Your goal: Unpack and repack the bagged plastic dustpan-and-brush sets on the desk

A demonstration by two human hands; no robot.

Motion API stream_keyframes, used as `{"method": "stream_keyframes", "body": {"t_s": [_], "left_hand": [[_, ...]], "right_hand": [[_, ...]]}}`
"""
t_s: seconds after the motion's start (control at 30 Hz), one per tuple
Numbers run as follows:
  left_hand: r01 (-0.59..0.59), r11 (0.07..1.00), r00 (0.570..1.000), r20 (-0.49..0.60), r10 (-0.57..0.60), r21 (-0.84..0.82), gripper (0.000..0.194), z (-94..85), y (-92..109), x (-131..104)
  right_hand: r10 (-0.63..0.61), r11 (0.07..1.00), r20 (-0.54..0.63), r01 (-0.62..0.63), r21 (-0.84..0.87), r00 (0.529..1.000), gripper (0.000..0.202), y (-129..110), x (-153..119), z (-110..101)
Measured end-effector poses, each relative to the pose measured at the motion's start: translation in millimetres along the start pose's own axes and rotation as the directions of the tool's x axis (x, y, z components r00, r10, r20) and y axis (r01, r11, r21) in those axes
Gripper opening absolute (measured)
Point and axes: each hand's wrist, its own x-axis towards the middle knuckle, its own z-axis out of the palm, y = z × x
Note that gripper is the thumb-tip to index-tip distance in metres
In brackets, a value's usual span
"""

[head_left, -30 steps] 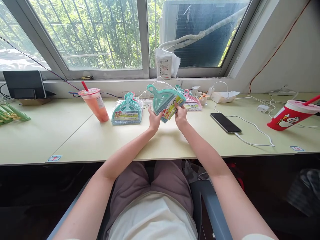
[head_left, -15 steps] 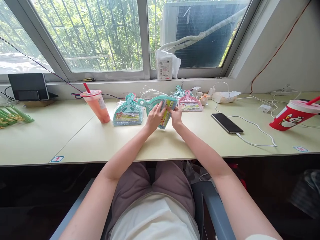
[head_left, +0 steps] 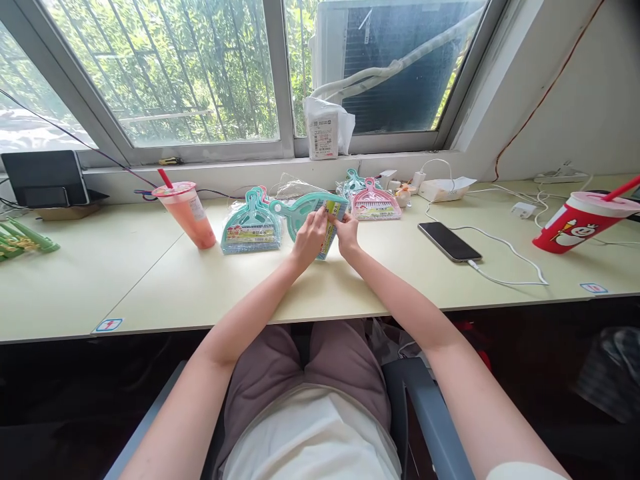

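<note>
A green dustpan set (head_left: 301, 209) with a printed card is held on its side above the desk, handle toward the left. My left hand (head_left: 311, 237) is closed on the card and pan, fingers laid over the label. The fingers of my right hand (head_left: 347, 233) pinch the card's right edge. Just left of my hands lies a wrapped green dustpan set (head_left: 253, 223) with a pink one partly behind it. A pink dustpan set (head_left: 375, 200) and another green one (head_left: 353, 180) lie behind my right hand.
On the desk (head_left: 165, 293) stand a pink drink cup (head_left: 187, 217) at left and a red cup (head_left: 573, 223) at far right. A phone (head_left: 450, 241) with a white cable lies right of my hands. A tablet (head_left: 45, 179) stands at far left.
My right hand has shifted slightly along the card's edge toward my left hand. The view has turned a little, so the desk items appear slightly further left.
</note>
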Motion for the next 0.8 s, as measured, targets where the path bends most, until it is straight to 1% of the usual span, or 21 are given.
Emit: {"method": "stream_keyframes", "body": {"t_s": [0.07,0.13,0.27,0.33,0.4,0.47,0.53,0.6,0.67,0.8], "left_hand": [[-0.020,1.000,1.000,0.011,0.019,0.015,0.062,0.5,-0.5,0.1],[-0.068,0.997,0.997,0.032,0.067,0.032,0.064,1.5,-0.8,0.6],[-0.181,0.982,0.982,0.056,0.178,0.052,0.064,4.8,-0.6,1.6],[-0.221,0.974,0.975,0.048,0.219,0.050,0.062,5.6,0.0,1.5],[-0.226,0.973,0.974,0.009,0.226,0.039,0.061,5.4,0.8,0.8],[-0.172,0.985,0.984,-0.052,0.173,0.022,0.059,4.6,1.7,0.0],[-0.066,0.998,0.993,-0.097,0.066,0.005,0.054,3.8,2.0,-0.4],[0.054,0.999,0.993,-0.101,-0.053,-0.001,0.043,3.4,1.0,0.1],[0.140,0.990,0.987,-0.085,-0.139,0.004,0.032,3.3,-1.1,1.4],[0.212,0.977,0.974,-0.080,-0.210,0.015,0.025,2.7,-4.3,2.9]], "right_hand": [[-0.003,1.000,0.004,0.003,0.012,1.000,0.019,0.0,0.2,-0.4],[-0.001,1.000,-0.010,0.001,0.027,1.000,0.017,1.2,1.4,-1.0],[0.028,0.998,-0.086,-0.024,0.053,0.996,0.015,4.2,5.0,-2.8],[0.029,0.996,-0.109,-0.019,0.085,0.994,0.016,4.3,6.7,-3.8],[0.025,0.992,-0.111,-0.011,0.128,0.993,0.018,2.5,8.3,-5.3],[0.034,0.988,-0.118,-0.015,0.156,0.992,0.019,-0.9,9.8,-7.2],[0.055,0.985,-0.135,-0.032,0.171,0.989,0.019,-5.3,11.3,-9.4],[0.073,0.983,-0.150,-0.046,0.178,0.986,0.017,-10.0,12.6,-11.3],[0.078,0.983,-0.157,-0.051,0.175,0.985,0.015,-13.8,13.5,-12.4],[0.067,0.987,-0.158,-0.043,0.155,0.985,0.015,-16.2,14.5,-12.6]]}}
